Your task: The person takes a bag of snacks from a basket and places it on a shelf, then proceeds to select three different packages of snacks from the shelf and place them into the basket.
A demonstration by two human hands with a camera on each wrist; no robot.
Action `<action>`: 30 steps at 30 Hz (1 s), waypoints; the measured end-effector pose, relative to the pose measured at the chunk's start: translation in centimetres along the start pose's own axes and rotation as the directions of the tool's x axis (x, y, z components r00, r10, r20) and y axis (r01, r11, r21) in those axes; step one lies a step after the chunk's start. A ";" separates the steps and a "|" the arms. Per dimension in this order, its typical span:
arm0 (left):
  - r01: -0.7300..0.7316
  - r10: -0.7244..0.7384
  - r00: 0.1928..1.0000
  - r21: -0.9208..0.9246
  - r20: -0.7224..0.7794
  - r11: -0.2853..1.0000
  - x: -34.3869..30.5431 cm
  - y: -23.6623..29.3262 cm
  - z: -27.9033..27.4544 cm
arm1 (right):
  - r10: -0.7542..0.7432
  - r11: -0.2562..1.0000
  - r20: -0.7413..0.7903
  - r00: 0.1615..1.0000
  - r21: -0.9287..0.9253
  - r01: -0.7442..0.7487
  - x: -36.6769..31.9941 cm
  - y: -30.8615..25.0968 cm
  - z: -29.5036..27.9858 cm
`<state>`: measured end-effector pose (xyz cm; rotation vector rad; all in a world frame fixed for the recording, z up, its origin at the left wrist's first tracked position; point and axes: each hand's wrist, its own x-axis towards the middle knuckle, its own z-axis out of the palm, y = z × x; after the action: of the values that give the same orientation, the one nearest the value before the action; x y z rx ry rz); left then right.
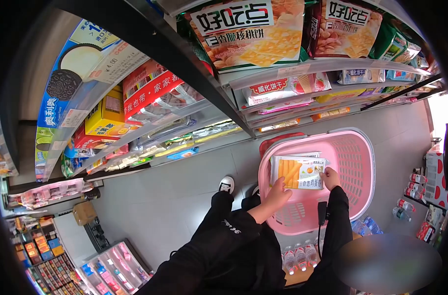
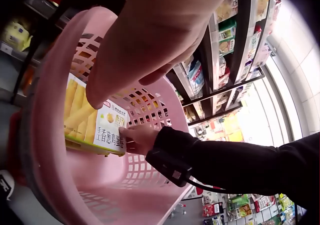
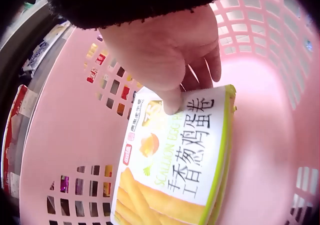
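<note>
Inside a pink basket (image 1: 364, 147) lies a pack of scallion egg rolls (image 1: 298, 173), white with golden rolls printed on it. A similar pack (image 1: 307, 154) shows behind its upper edge. At the pack's right end, my right hand (image 1: 333, 178) pinches it, thumb on the printed face in the right wrist view and fingers past the edge. My left hand (image 1: 277, 195) is at the lower left side of the pack. One digit of it touches the printed face in the left wrist view; most of its other fingers are hidden, so I cannot tell their grip.
Shelves of packaged biscuits (image 1: 248, 34) rise ahead and to the left, close to the basket. Water bottles (image 1: 300, 256) stand below it, near my right arm. A shoe (image 1: 226, 185) is on the grey floor (image 1: 150, 201) left of the basket.
</note>
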<state>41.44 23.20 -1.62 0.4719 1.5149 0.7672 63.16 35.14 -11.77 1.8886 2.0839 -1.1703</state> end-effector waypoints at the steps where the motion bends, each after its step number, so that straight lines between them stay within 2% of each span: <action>1: -0.003 0.003 1.000 0.001 0.002 1.000 0.1 -0.1 0.1 | -0.052 0.994 -0.024 0.998 0.097 0.054 -0.6 -0.2 -0.4; 2: -0.012 0.012 1.000 -0.003 0.009 1.000 0.1 -0.3 0.1 | -0.101 0.976 -0.055 0.993 0.191 0.109 -1.2 -0.5 -0.8; 3: -0.019 0.019 1.000 -0.008 0.016 1.000 0.0 -0.3 0.0 | -0.120 0.971 -0.087 0.989 0.200 0.135 -2.4 -2.0 -1.8; 5: -0.011 0.011 1.000 -0.011 0.025 1.000 0.1 -0.6 0.0 | -0.090 0.975 -0.118 0.989 0.191 0.112 -4.6 -3.9 -3.1; 10: -0.016 0.016 1.000 -0.033 0.018 0.999 -0.2 0.4 0.2 | -0.059 0.983 -0.236 0.970 0.153 0.097 -8.6 -3.6 -4.5; 12: -0.198 0.199 0.977 -0.019 0.081 0.980 -1.0 1.5 -0.2 | -0.057 0.978 -0.353 0.934 0.169 0.124 -11.0 -4.2 -5.8; 13: -0.233 0.228 0.970 0.053 0.083 0.971 -0.6 0.8 -0.4 | -0.057 0.973 -0.348 0.936 0.192 0.131 -12.0 -4.3 -6.4; 14: -0.238 0.233 0.968 0.047 0.096 0.970 -0.7 0.7 -0.5 | -0.051 0.975 -0.358 0.932 0.185 0.125 -13.2 -4.5 -7.1; 16: -0.354 0.346 0.934 0.090 0.093 0.931 -1.1 0.7 -1.4 | -0.002 0.932 -0.380 0.925 0.336 0.140 -15.5 -5.3 -8.1; 17: -0.359 0.352 0.931 0.084 0.095 0.929 -1.3 0.8 -1.8 | 0.019 0.926 -0.370 0.929 0.357 0.124 -16.7 -4.7 -8.7; 18: -0.415 0.396 0.908 0.163 0.138 0.895 -1.6 0.9 -2.2 | 0.037 0.920 -0.357 0.933 0.378 0.108 -17.9 -4.4 -9.1; 19: -0.467 0.434 0.883 0.237 0.181 0.852 -2.0 1.0 -2.8 | 0.055 0.879 -0.353 0.934 0.462 0.122 -19.4 -5.6 -9.6; 20: -0.469 0.438 0.882 0.230 0.174 0.853 -2.7 1.0 -3.6 | 0.073 0.830 -0.345 0.936 0.541 0.135 -21.0 -7.2 -10.4; 22: -0.473 0.434 0.851 0.072 0.295 0.878 -4.4 2.1 -5.4 | 0.073 0.765 -0.361 0.930 0.618 0.179 -23.8 -12.1 -11.3; 23: -0.349 0.378 0.851 -0.146 0.365 0.926 -5.9 2.9 -6.5 | 0.047 0.761 -0.325 0.945 0.625 0.177 -24.9 -12.6 -11.4; 24: -0.354 0.384 0.853 -0.150 0.354 0.923 -6.8 2.9 -8.0 | 0.041 0.729 -0.310 0.950 0.659 0.183 -25.8 -15.0 -11.3; 26: -0.380 0.539 0.710 -0.399 0.452 0.835 -8.5 2.7 -11.1 | -0.003 0.726 -0.248 0.969 0.665 0.173 -26.8 -17.2 -10.3; 27: -0.318 0.548 0.693 -0.484 0.468 0.815 -10.2 3.3 -13.2 | -0.016 0.725 -0.245 0.969 0.665 0.180 -26.8 -18.4 -9.3; 28: -0.326 0.552 0.695 -0.482 0.461 0.813 -11.3 2.9 -15.5 | -0.052 0.720 -0.230 0.972 0.666 0.196 -26.7 -19.6 -7.9; 30: -0.243 0.424 0.819 -0.436 0.387 0.867 -13.6 1.4 -19.9 | -0.118 0.710 -0.166 0.979 0.675 0.200 -26.2 -21.5 -5.0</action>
<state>23.07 10.97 8.25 0.6021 0.8050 1.1022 52.17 18.17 15.92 2.0898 2.0618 -2.1870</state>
